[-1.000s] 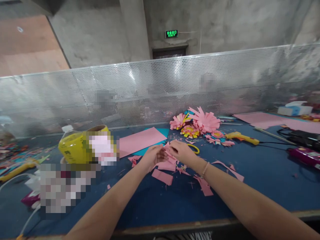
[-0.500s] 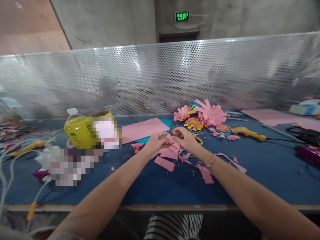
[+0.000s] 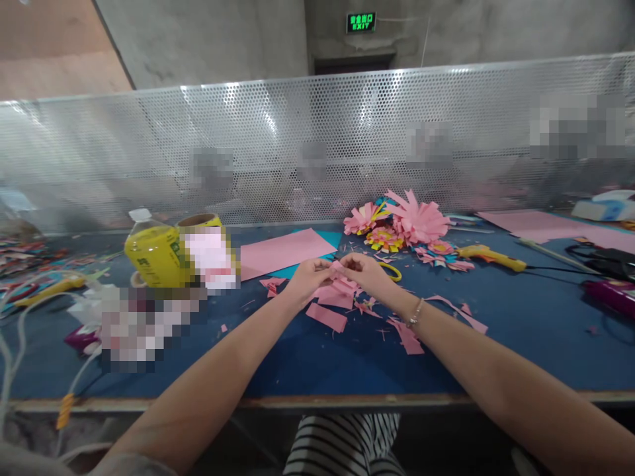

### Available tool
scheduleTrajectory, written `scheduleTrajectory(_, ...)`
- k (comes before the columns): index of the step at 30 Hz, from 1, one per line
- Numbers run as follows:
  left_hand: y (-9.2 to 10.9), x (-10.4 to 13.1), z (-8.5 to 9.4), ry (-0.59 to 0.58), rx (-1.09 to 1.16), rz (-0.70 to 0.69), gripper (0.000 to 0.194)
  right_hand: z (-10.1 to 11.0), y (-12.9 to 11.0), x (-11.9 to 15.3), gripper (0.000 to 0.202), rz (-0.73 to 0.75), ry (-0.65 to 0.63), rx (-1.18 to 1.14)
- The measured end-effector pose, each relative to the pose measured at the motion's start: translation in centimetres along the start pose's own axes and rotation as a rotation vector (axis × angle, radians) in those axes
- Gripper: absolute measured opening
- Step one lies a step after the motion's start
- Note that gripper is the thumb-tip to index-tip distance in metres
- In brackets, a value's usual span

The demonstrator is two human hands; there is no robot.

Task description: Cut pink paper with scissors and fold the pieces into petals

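Over the middle of the blue table, my left hand (image 3: 308,277) and my right hand (image 3: 366,270) meet at a small pink paper piece (image 3: 337,268). Both hands have their fingers closed on it, one from each side. Beneath them lie pink paper scraps (image 3: 339,293), and nearer the front edge is a folded pink strip (image 3: 326,317). The yellow handle of a tool (image 3: 394,272) shows just beyond my right hand. Behind my left hand, a pink sheet (image 3: 288,251) rests on a teal sheet (image 3: 328,242).
Pink paper flowers (image 3: 419,219) stand behind my right hand, with a yellow glue gun (image 3: 491,256) beside them. At the left are a yellow-labelled bottle (image 3: 156,256), a tape roll (image 3: 198,222) and white cables (image 3: 22,330). A perforated metal screen (image 3: 278,158) runs along the back.
My fingers have drawn closer together around the pink paper, which now looks smaller and more gathered. The view has shifted slightly, so the background sits a little higher.
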State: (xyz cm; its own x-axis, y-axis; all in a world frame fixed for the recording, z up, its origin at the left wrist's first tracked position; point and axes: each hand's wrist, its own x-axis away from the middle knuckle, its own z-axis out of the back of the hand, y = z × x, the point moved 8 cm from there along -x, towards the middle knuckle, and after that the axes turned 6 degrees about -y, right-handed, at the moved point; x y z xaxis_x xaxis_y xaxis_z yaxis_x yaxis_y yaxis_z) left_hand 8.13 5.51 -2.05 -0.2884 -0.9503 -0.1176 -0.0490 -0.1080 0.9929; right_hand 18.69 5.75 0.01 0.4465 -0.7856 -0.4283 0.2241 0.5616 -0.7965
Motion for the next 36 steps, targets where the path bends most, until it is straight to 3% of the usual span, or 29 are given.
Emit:
scheduleTrajectory(11, -0.4, 0.3, -0.3, -0.021, 0.102, 0.042, 0.019, -0.2, -0.5, 0.1, 0.013, 0.008, 0.011, -0.014)
scheduleTrajectory(19, -1.5, 0.3, 0.1, 0.025, 0.157, 0.120, 0.019, -0.3, -0.7, 0.3, 0.008, -0.024, 0.076, 0.129)
scheduleTrajectory(25, -1.1, 0.3, -0.2, -0.002, 0.226, 0.098, 0.018, -0.1, -1.0, 0.4, 0.008, -0.018, 0.109, 0.092)
scheduleTrajectory(36, -0.2, 0.6, -0.4, 0.010, 0.157, 0.041, 0.015, 0.1, -1.2, 0.5, 0.006, -0.025, 0.108, 0.084)
